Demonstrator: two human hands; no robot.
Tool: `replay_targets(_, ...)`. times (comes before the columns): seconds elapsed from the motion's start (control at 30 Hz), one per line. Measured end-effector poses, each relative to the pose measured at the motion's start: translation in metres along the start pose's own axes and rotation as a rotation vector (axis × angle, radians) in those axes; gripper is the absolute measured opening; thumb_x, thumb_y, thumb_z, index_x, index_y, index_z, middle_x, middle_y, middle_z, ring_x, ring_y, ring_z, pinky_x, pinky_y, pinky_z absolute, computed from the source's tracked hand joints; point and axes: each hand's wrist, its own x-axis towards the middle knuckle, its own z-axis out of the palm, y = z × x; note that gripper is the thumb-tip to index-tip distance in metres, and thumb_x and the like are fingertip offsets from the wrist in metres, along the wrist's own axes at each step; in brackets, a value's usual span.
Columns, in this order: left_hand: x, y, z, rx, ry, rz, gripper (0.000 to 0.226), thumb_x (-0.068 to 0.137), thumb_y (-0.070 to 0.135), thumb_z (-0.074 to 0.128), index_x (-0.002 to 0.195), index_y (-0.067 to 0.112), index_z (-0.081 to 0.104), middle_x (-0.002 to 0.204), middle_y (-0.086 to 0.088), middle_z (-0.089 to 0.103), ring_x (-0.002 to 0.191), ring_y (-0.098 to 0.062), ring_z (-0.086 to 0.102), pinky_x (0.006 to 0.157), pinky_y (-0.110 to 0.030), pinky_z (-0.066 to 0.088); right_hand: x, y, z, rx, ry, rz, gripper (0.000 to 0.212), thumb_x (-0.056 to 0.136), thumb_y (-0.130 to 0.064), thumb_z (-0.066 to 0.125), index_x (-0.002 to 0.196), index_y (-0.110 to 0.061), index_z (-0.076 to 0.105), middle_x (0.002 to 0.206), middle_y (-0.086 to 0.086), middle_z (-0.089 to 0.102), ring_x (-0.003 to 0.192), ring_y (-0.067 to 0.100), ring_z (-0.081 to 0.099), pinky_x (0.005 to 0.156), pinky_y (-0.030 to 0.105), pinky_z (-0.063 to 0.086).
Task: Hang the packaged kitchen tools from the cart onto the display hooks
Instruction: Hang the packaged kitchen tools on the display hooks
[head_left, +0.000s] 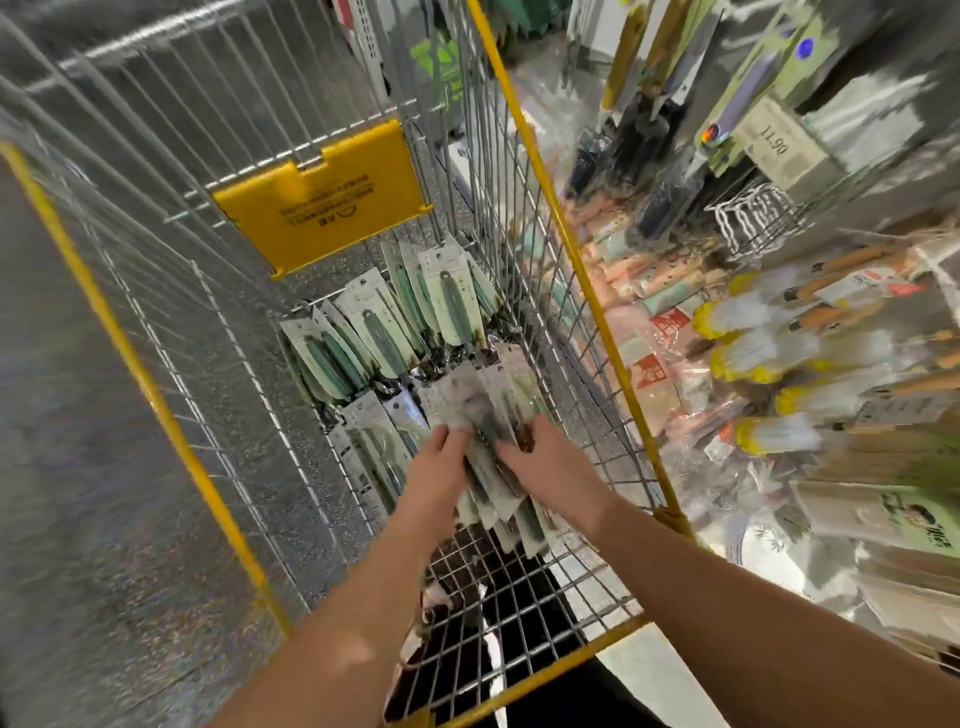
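Both arms reach down into a wire cart (524, 171) with yellow edge rails, and the two hands meet over a sheaf of packaged kitchen tools (488, 441) held above the cart floor. The left hand (439, 467) has its fingers curled round the sheaf from the left side, and the right hand (545, 462) clasps the same sheaf from the right, thumb on top; the packs between them are blurred, so their count cannot be told. More packaged tools, pale cards with green handles, lie fanned in a row (384, 332) across the far part of the cart floor, and a few more lie flat just left of the hands (374, 431). A yellow plastic plate (322, 197) hangs on the cart's far wire wall, above that row. The cart's right wire wall stands between the hands and the store display on the right, where brushes with yellow and white bristles (748, 358) hang in a column, wooden handles pointing right. Higher up there is a price tag reading 11.90 (774, 140), and below the brushes sit flat green-printed packs (883, 514). Grey speckled floor (78, 467) shows to the cart's left.
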Motion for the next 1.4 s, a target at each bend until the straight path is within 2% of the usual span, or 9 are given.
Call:
replay_targets(0.2,-0.054,0.047,-0.021,-0.348,-0.132,0.001,0.040,0.107,0.043,0.038,0.111,0.017,0.068,0.101,-0.011,0.077,0.091,-0.024,0.076,0.068,-0.031,0.061,-0.046,-0.040,-0.016,0.172,0.093,-0.161,0.093,0.046,-0.086,0.067,0.116,-0.026,0.052,0.111,0.000,0.064,0.091,0.021,0.069,0.080,0.047,0.060)
replay_targets(0.33,-0.111,0.073,-0.030,-0.508,-0.223,0.008,0.054,0.102,0.051,0.044,0.120,0.005,0.065,0.103,-0.023,0.075,0.088,-0.032,0.075,0.078,-0.046,0.060,-0.113,-0.068,-0.028,0.241,0.155,-0.159,0.082,0.078,-0.065,0.071,0.139,-0.023,0.036,0.129,-0.011,0.051,0.102,0.014,0.059,0.086,0.029,0.051)
replay_targets(0.43,-0.169,0.081,-0.041,-0.499,-0.324,0.074,0.053,0.106,0.043,0.040,0.132,0.000,0.058,0.091,-0.021,0.076,0.084,-0.032,0.073,0.057,-0.028,0.058,-0.167,-0.068,-0.038,0.334,0.194,-0.197,0.066,0.083,-0.055,0.072,0.134,-0.021,0.047,0.124,-0.004,0.062,0.112,0.019,0.062,0.099,0.037,0.049)
replay_targets(0.53,-0.223,0.084,-0.041,-0.439,-0.432,0.131,0.054,0.110,0.035,0.028,0.145,-0.001,0.046,0.127,-0.026,0.065,0.112,-0.038,0.063,0.059,-0.015,0.053,-0.225,-0.061,-0.048,0.410,0.239,-0.244,0.040,0.085,-0.045,0.073,0.113,-0.023,0.055,0.099,-0.009,0.066,0.089,0.010,0.067,0.083,0.033,0.057)
replay_targets(0.67,-0.280,0.089,-0.020,-0.360,-0.520,0.147,0.062,0.101,0.057,0.039,0.113,0.005,0.071,0.094,-0.023,0.075,0.086,-0.034,0.071,0.084,-0.049,0.056,-0.291,-0.049,-0.063,0.461,0.368,-0.230,0.068,0.073,-0.049,0.082,0.123,-0.012,0.054,0.102,0.004,0.072,0.085,0.020,0.072,0.072,0.039,0.062)
replay_targets(0.83,-0.366,0.089,0.013,-0.248,-0.680,0.237,0.032,0.096,0.033,0.062,0.092,0.003,0.073,0.085,-0.021,0.075,0.076,-0.031,0.073,0.085,-0.051,0.056,-0.395,-0.016,-0.093,0.417,0.514,-0.247,0.047,0.089,-0.045,0.071,0.114,-0.015,0.044,0.092,0.003,0.060,0.070,0.010,0.062,0.035,0.014,0.037)
replay_targets(1.03,-0.471,0.075,0.077,-0.079,-0.825,0.426,0.026,0.095,0.027,0.066,0.098,0.002,0.071,0.088,-0.017,0.073,0.071,-0.030,0.073,0.070,-0.043,0.061,-0.499,0.062,-0.114,0.457,0.651,-0.322,0.033,0.095,-0.046,0.046,0.115,-0.020,0.051,0.111,0.001,0.057,0.100,0.022,0.054,0.103,0.046,0.043)
replay_targets(1.23,-0.588,0.006,0.172,-0.029,-0.948,0.556,0.029,0.093,0.020,0.066,0.116,0.002,0.068,0.092,-0.016,0.073,0.076,-0.030,0.072,0.071,-0.044,0.062,-0.630,0.190,-0.135,0.411,0.753,-0.331,0.100,0.060,-0.076,0.053,0.147,-0.029,0.037,0.136,-0.009,0.052,0.121,0.014,0.051,0.112,0.045,0.037)
replay_targets(1.4,-0.687,-0.060,0.253,0.041,-1.113,0.600,0.019,0.094,0.018,0.063,0.102,0.003,0.070,0.082,-0.013,0.074,0.068,-0.025,0.073,0.074,-0.042,0.060,-0.740,0.305,-0.139,0.439,0.879,-0.308,0.114,0.054,-0.082,0.073,0.151,-0.038,0.033,0.142,-0.008,0.055,0.122,0.012,0.059,0.109,0.040,0.042)
